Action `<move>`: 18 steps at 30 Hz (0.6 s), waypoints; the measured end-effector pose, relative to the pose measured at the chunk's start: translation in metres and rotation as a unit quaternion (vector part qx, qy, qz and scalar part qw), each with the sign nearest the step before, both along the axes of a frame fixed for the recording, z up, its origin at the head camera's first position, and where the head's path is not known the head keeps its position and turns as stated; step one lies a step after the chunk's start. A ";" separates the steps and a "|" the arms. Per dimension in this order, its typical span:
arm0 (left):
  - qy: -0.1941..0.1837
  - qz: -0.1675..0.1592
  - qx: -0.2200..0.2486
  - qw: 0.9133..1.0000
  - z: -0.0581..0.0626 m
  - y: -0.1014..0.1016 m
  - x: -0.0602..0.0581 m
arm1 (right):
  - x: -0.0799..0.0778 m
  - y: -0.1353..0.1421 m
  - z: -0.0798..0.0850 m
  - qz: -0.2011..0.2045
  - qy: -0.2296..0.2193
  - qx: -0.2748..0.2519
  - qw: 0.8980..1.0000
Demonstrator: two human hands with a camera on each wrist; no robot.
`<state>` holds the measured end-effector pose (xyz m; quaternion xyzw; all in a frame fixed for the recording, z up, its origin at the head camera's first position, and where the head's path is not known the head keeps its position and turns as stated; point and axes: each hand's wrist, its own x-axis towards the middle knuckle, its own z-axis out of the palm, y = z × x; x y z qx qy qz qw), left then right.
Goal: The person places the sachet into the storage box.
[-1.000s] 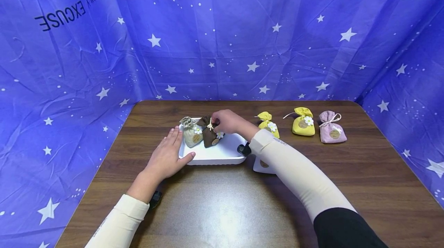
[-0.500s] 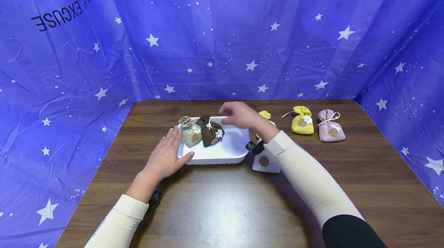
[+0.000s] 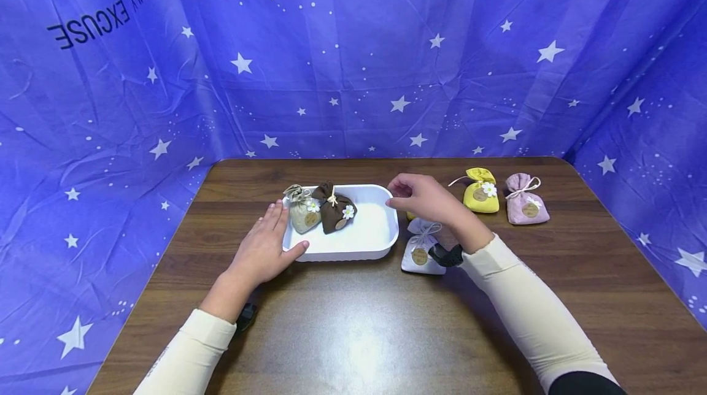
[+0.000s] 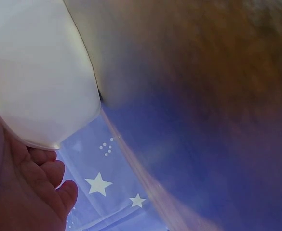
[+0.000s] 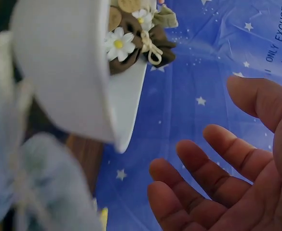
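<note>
My left hand (image 3: pixel 264 251) lies with straight fingers against the left side of a white tray (image 3: pixel 367 229), thumb at its near rim. The left wrist view shows those fingers (image 4: pixel 54 173) at the edge of the tray wall (image 4: pixel 39 72). Inside the tray, at its left, a beige drawstring sachet (image 3: pixel 302 221) and a brown sachet (image 3: pixel 331 218) lie side by side, each with a white flower. My right hand (image 3: pixel 425 199) hovers empty just past the tray's right end, its fingers loosely bent and apart in the right wrist view. Under it is a white sachet (image 3: pixel 418 265).
A yellow sachet (image 3: pixel 410 216) is mostly hidden behind my right hand. Further right on the wooden table (image 3: pixel 353 327) lie another yellow sachet (image 3: pixel 478 202) and a pink one (image 3: pixel 523 210). A blue star-print curtain (image 3: pixel 342 64) hangs around the table's back and sides.
My right hand has let go of the brown sachet in the tray and moved right, past the tray's right end. The left hand has stayed in place.
</note>
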<state>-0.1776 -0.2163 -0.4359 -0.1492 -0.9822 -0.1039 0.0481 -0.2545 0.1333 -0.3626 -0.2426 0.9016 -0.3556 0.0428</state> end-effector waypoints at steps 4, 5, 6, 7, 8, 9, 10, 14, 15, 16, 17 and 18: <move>-0.004 -0.002 -0.002 1.000 0.001 0.000 0.000 | 0.010 0.021 -0.004 -0.014 0.006 -0.002 1.000; -0.006 -0.001 -0.002 1.000 0.001 0.000 0.000 | 0.013 0.025 -0.005 -0.016 0.003 -0.006 1.000; -0.007 -0.001 -0.002 1.000 0.001 0.000 0.000 | 0.015 0.030 -0.006 -0.019 0.001 -0.008 1.000; -0.009 -0.001 -0.002 1.000 0.001 0.000 0.000 | 0.017 0.034 -0.007 -0.019 -0.001 -0.012 1.000; -0.009 -0.002 -0.001 1.000 0.001 0.000 0.001 | 0.020 0.038 -0.007 -0.019 -0.003 -0.015 1.000; -0.010 -0.001 -0.001 1.000 0.001 0.000 0.001 | 0.022 0.043 -0.008 -0.020 -0.006 -0.017 1.000; -0.010 -0.001 -0.001 1.000 0.001 0.000 0.001 | 0.025 0.047 -0.009 -0.020 -0.007 -0.019 1.000; -0.011 -0.002 -0.001 1.000 0.001 0.000 0.001 | 0.032 0.062 -0.012 -0.029 -0.002 -0.013 0.999; -0.011 -0.001 -0.001 1.000 0.001 0.000 0.001 | 0.034 0.066 -0.012 -0.032 -0.003 -0.012 0.999; -0.010 -0.001 -0.001 1.000 0.001 0.000 0.000 | 0.035 0.069 -0.013 -0.033 -0.004 -0.013 0.999; -0.010 -0.001 -0.002 1.000 0.001 0.001 0.000 | 0.037 0.072 -0.014 -0.033 -0.006 -0.016 0.999; -0.009 -0.001 -0.001 1.000 0.001 0.001 0.000 | 0.038 0.075 -0.015 -0.033 -0.008 -0.018 0.999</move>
